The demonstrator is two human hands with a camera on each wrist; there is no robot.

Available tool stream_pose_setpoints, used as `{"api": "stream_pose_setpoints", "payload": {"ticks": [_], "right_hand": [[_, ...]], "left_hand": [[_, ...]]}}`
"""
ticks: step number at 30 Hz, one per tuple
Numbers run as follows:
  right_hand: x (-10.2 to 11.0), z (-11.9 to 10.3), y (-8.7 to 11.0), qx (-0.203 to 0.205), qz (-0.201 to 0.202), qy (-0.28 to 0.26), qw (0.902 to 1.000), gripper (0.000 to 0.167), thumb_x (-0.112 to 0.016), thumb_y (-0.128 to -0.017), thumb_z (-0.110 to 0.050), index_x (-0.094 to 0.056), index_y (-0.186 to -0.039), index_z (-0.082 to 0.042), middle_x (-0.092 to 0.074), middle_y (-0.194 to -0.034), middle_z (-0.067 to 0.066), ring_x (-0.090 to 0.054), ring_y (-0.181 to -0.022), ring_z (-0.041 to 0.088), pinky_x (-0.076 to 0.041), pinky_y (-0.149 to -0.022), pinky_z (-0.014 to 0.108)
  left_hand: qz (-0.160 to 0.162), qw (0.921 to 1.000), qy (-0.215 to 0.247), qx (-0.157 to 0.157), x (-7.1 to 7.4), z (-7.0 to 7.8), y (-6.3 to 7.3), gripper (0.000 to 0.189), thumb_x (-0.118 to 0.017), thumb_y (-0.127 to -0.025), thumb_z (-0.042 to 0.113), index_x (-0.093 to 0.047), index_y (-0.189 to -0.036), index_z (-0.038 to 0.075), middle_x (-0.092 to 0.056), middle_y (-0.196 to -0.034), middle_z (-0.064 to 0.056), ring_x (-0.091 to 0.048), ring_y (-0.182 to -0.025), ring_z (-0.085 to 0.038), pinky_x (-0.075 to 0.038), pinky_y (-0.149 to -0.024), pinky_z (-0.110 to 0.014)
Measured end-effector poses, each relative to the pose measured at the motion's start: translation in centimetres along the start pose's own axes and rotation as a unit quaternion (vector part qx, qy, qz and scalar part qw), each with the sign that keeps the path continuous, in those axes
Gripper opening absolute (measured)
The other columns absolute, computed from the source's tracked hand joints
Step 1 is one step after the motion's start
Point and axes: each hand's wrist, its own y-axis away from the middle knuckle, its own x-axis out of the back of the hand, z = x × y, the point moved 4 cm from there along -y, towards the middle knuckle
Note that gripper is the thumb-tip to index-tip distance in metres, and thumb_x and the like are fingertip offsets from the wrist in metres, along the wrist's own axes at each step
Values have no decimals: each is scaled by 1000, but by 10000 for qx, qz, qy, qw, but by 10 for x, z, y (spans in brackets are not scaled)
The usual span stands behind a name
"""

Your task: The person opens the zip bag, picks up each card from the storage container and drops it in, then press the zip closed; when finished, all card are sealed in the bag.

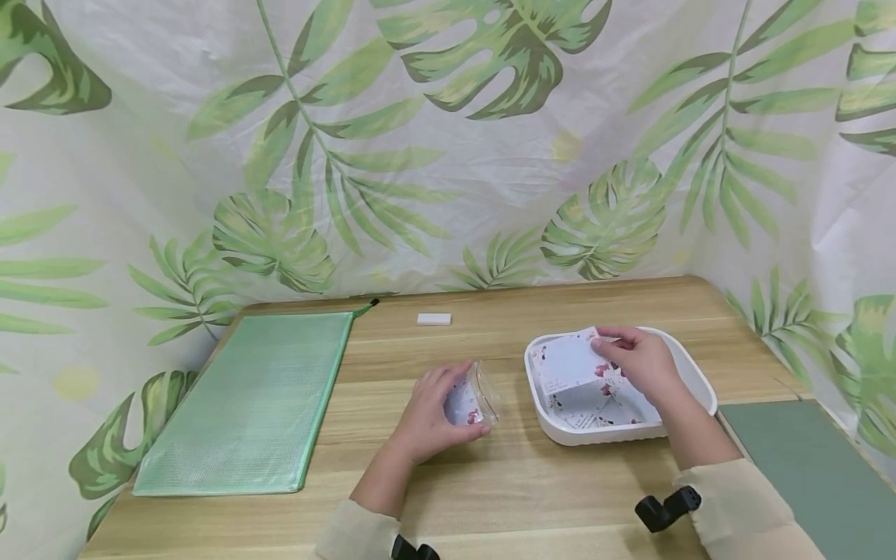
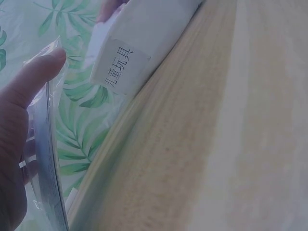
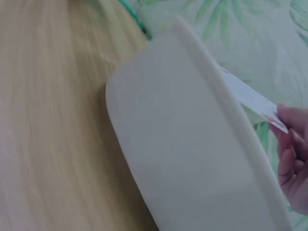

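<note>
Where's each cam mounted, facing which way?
Head: head-worn, looks forward and down at table; left hand, right hand, sleeves show.
Left wrist: on that wrist, faces packet and tray; left hand, right fingertips show.
Right wrist: on that wrist, faces tray and card; right hand shows.
Shared by both wrist views: tray, leafy backdrop.

Counting one tray (image 1: 595, 439); over it, one held card (image 1: 570, 364); leftward, one packet (image 1: 462, 404), one block (image 1: 434, 320), one pouch (image 1: 245, 404); rightward, one mat (image 1: 805, 455).
</note>
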Motion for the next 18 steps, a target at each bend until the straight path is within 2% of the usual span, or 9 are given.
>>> {"api": "stream_pose_setpoints", "payload": {"ticks": [4,7,12,18], "right_hand": [[-4,-5,12,-62,606,-691,9957,53,-68,-91,-40,-59,-133,-9,-69,-83,-12,-60,-77,3,-51,-67,22],[-16,-11,21,-42,747,-1213,9898,49,-70,-91,-33,-61,-130,-7,-65,-74,-23,-60,-69,-1,-49,-59,19],[-39,-25,35,106,459,-1809,9824,41,-69,-91,-16,-62,-127,0,-64,-72,-16,-53,-59,2,-46,-54,18],[-55,-31,43,214,142,-1952,9804,37,-68,-89,-7,-62,-123,4,-61,-71,-8,-52,-56,6,-50,-57,20]], "left_hand": [[-11,10000,-12,9,0,0,0,95,-86,-63,44,-47,-145,18,-58,-133,-8,-49,-124,-28,-39,-104,-49],[-18,10000,-9,33,0,0,1,95,-86,-63,44,-47,-145,18,-57,-133,-7,-49,-124,-28,-40,-103,-49],[-11,10000,-27,33,-1,0,1,94,-86,-64,45,-47,-145,18,-57,-133,-7,-49,-124,-28,-40,-103,-50],[19,9999,-103,-63,0,1,0,95,-86,-64,45,-47,-145,16,-57,-133,-7,-50,-123,-28,-39,-104,-49]]}}
